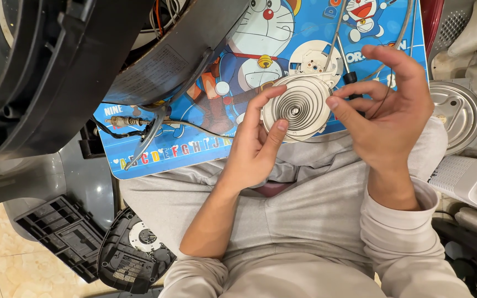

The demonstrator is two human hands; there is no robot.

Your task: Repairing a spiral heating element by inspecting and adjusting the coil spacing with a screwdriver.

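Grey-trousered lap [305,221]: nearest, under both forearms.
Left hand [255,146]: holds round white disc w/ concentric spiral coil [299,106] by its left rim; thumb on lower edge, fingers curled behind/over top-left.
Right hand [385,110]: fingers spread loosely, index tip touching disc's right rim; disc sits btwn the two hands, above the lap.
Blue cartoon-printed board [194,143]: beneath disc.
Second white round part [316,59]: just behind disc.
Large dark grey appliance housing [45,72]: far left, on board edge.
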